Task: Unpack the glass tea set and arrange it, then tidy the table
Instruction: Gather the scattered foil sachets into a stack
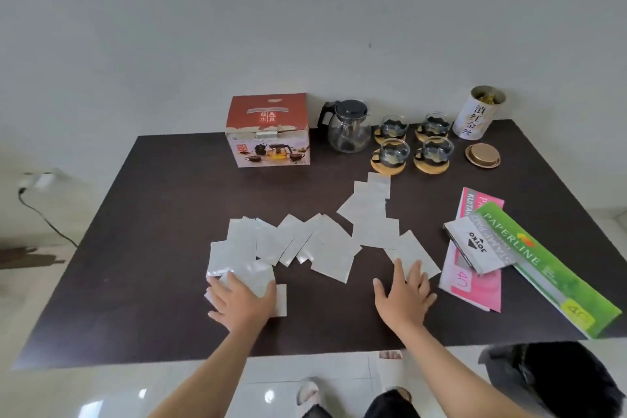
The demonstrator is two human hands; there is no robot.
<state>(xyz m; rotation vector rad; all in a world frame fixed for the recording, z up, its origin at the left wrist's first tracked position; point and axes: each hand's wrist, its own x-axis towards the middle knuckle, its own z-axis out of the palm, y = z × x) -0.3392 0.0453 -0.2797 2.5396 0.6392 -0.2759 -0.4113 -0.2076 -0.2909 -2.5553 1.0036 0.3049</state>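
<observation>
Both forearms enter from the near edge, over a dark surface (142, 248). L hand (242, 300) lies flat, fingers straight & spread, pressing on the left end of a scatter of white sheets (325, 244). R hand (405, 295) also flat, fingers straight, tips touching the sheet at the scatter's right end. Neither grip is closed on anything; fingers apart on both.

Sheets: loose overlapping band across mid-surface, rising toward the far right. Bare dark strip betw. the hands & along the near edge; wide bare area on the left side of the surface.

Far edge, against the wall:
- red & white tea-set box (268, 131), upright, flaps look shut.
- glass teapot (347, 125) w/ black handle & lid, just right of box.
- four glass cups (415, 142) on round wooden coasters, 2x2 block, right of teapot.
- white tin (476, 114) w/ dark characters, open top, near far right corner; gold lid (482, 155) lying apart, in front of it.

Right side: green PAPERLINE pack (556, 278) running diagonally to the near right edge; pink pack (473, 285) beside it; grey JOYKO stamp-pad box (481, 244) lying across both.

Floor: pale tiles, sandalled foot by near edge, dark bin at lower right.
</observation>
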